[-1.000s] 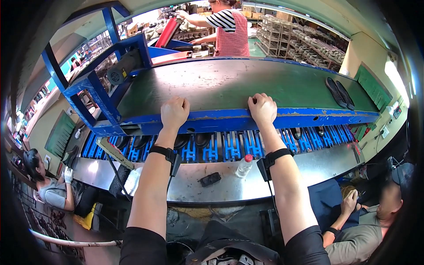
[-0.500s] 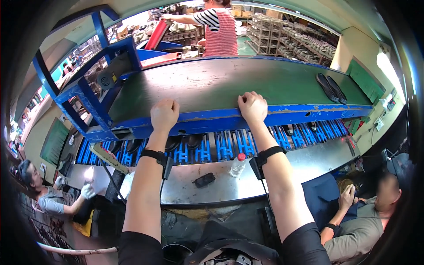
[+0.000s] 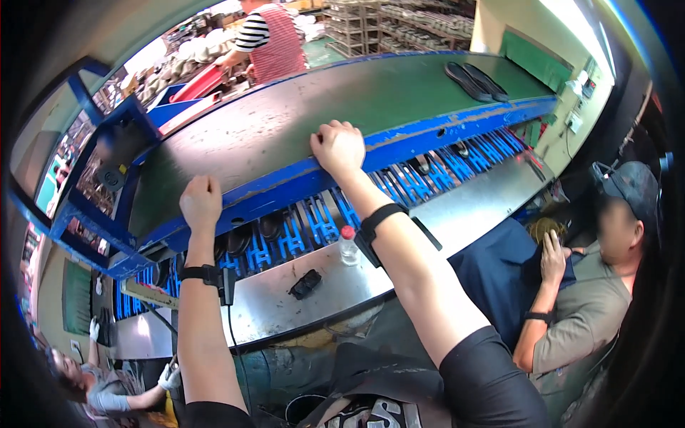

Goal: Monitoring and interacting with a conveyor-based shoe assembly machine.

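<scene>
My left hand [image 3: 201, 205] rests at the near edge of the green conveyor belt [image 3: 399, 107], its fingers curled in a fist. Farther right, my right hand [image 3: 339, 148] is likewise closed, set on the belt by the blue metal rim [image 3: 399, 148]. Nothing shows in either fist. A pair of dark shoe soles [image 3: 465, 80] lies on the belt toward its far right end, apart from both hands. Below the rim runs a row of blue metal brackets [image 3: 322, 227]; several dark shoe parts [image 3: 271, 225] sit among them near my left forearm.
On the metal ledge [image 3: 385, 274] stand a clear bottle [image 3: 348, 251] with a red cap and a small black object [image 3: 305, 284]. A seated person [image 3: 581, 314] is at the right, a white-gloved person [image 3: 118, 392] at the left. Beyond the belt, someone [image 3: 277, 44] handles a red tray [image 3: 200, 84].
My view has turned, so the belt and ledge now slant up to the right. Both fists stay at the belt edge. Across the belt, the person's red tray has come down lower.
</scene>
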